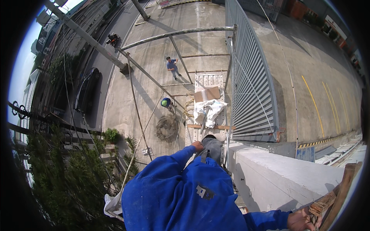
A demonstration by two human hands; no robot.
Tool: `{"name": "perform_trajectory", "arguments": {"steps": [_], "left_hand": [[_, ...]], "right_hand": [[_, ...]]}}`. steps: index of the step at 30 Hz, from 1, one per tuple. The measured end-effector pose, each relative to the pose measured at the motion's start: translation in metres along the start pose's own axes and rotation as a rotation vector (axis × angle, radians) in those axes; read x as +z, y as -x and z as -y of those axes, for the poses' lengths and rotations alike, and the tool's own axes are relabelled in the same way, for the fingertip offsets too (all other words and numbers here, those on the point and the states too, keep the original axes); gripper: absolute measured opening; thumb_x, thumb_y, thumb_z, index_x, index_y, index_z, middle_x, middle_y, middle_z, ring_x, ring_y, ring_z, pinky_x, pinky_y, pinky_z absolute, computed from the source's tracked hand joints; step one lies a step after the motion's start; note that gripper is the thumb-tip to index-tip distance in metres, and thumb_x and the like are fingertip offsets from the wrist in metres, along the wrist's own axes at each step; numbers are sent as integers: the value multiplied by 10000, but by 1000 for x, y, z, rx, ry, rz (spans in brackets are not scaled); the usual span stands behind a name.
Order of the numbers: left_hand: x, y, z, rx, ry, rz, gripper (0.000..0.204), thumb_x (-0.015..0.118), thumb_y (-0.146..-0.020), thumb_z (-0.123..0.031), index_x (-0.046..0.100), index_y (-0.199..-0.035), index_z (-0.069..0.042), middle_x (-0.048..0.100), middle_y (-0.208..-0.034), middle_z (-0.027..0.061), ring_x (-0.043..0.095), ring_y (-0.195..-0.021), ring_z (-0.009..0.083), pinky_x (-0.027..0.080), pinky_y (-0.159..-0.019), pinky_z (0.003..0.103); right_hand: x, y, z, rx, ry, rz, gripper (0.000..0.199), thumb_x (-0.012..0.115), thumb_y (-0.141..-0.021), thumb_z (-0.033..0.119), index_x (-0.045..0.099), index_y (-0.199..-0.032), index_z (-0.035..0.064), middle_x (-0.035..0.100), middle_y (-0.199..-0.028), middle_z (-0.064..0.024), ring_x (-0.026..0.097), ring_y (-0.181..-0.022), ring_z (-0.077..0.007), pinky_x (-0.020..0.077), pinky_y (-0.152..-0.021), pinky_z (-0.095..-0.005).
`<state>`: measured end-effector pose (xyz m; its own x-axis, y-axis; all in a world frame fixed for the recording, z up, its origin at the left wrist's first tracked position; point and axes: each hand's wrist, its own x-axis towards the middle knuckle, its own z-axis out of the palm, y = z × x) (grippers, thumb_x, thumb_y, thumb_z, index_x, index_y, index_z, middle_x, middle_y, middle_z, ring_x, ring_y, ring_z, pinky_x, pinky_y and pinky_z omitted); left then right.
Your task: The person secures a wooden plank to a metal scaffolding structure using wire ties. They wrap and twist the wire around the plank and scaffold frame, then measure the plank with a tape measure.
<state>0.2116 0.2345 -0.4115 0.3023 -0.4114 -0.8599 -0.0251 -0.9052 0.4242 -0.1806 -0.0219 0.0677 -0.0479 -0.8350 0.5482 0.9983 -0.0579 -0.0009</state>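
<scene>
My left hand (197, 146) is closed in front of my waist, beside my grey trousers (212, 147). Whatever it may grip is hidden. At the lower right, my right hand (302, 220) is closed next to a wooden plank (338, 198) and a short wood block (324, 203). A small thing shows between its fingers, too unclear to name. Ahead of my feet, a white sack (209, 111) and a piece of cardboard (207, 94) lie on the metal scaffold platform (198, 81). A wooden board (227, 127) crosses the platform near me.
Scaffold rails (177, 35) surround the high platform. A grey slatted gate (250, 77) and white wall (285, 177) stand on the right. Below are a person in a green cap (165, 102), another person (172, 67) and a dark car (86, 90). Wires (69, 88) and trees (69, 177) are left.
</scene>
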Motion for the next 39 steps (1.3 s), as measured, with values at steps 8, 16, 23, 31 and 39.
{"name": "perform_trajectory", "arguments": {"steps": [8,16,23,31,39], "left_hand": [[-1,1,-5,22,-4,5,417,573,-774,-260,681,-1142,-96,710,-913,115,697,-748,230,587,-606,377],[-6,-11,-6,60,-111,29,403,545,-792,-242,675,-1142,-91,706,-896,113,697,-694,216,578,-573,363],[-6,-14,-3,119,-119,-24,390,542,-803,-256,681,-1126,-89,701,-881,125,699,-689,218,575,-574,360],[11,-54,-11,183,-259,-26,351,559,-778,-254,716,-1044,-87,703,-991,160,672,-925,285,517,-850,355],[0,-13,-52,587,-366,-266,301,524,-811,-291,702,-910,-69,672,-775,151,662,-777,265,510,-714,374]], "right_hand": [[-1,2,4,-10,-12,11,188,690,-756,154,662,-921,69,635,-937,-86,554,-928,-210,428,-914,-433],[-4,4,7,-25,-41,30,141,682,-755,149,671,-875,74,657,-868,-65,585,-861,-184,463,-876,-415],[-24,8,0,-48,-240,126,104,675,-754,144,680,-834,78,676,-808,-46,612,-804,-161,494,-842,-399],[-25,11,2,10,-212,159,135,663,-798,124,650,-926,82,662,-838,-27,605,-854,-151,446,-913,-412],[17,19,-20,21,112,104,278,647,-885,89,580,-1154,86,613,-967,-8,562,-1022,-158,316,-1094,-455]]}}
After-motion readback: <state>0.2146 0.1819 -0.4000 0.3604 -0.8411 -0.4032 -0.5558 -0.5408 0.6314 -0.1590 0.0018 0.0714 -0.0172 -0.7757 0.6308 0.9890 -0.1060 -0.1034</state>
